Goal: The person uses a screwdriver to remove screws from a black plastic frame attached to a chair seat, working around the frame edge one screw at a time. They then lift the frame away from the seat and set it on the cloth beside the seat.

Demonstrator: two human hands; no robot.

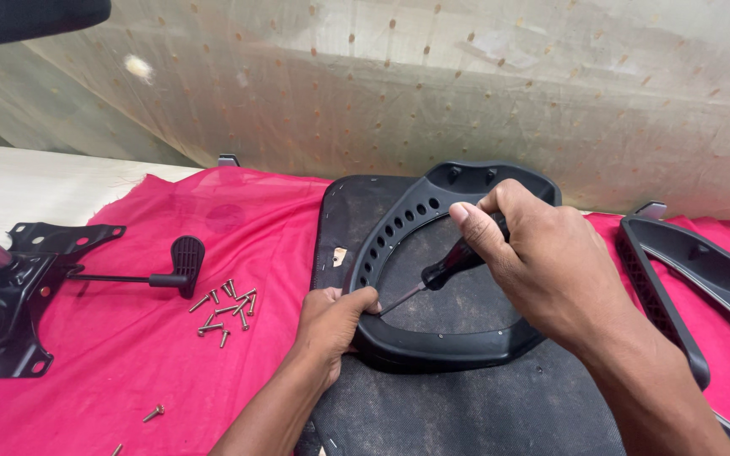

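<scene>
A black plastic chair armrest frame (407, 215) lies on the dark underside of a seat pad (466, 397). My right hand (542, 257) is shut on a black-handled screwdriver (445, 268), tilted down to the left, with its thin tip at the frame's inner left edge. My left hand (331, 325) grips the frame's lower left rim, the thumb right beside the screwdriver tip. The screw under the tip is hidden.
A pile of several loose screws (226, 306) lies on the red cloth (162, 355), with one more screw (154, 413) nearer me. A black metal chair mechanism (10, 295) with a lever (181, 257) sits at left. A second black armrest (686, 270) lies at right.
</scene>
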